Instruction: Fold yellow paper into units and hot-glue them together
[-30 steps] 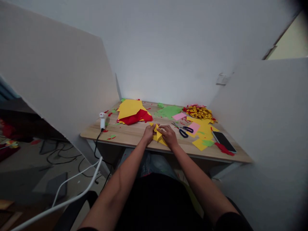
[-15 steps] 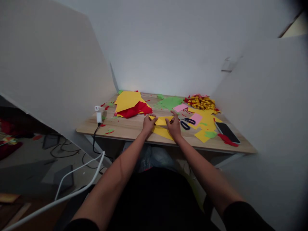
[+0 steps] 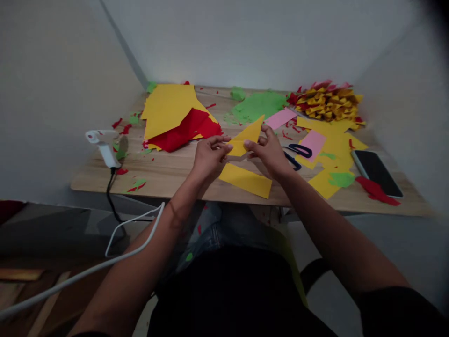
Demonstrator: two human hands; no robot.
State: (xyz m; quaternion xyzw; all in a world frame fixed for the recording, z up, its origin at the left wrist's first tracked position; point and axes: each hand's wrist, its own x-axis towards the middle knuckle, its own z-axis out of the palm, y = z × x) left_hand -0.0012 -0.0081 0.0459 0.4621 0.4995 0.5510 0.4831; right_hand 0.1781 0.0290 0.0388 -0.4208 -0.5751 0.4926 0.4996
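Since half a second ago, our folded yellow paper piece (image 3: 240,146) has turned from a level strip into a shape with a sharp corner pointing far and right. We hold it above the wooden bench (image 3: 171,175), near the middle: our left hand (image 3: 209,157) has its fingers pinched at the left end, and our right hand (image 3: 271,150) grips the other side, thumb on the near face. Below lies a flat yellow rectangular paper strip (image 3: 245,180). Just right of our right hand are dark-handled scissors (image 3: 310,153); far left, a yellow paper stack (image 3: 168,110) lies partly under crumpled red paper (image 3: 185,132).
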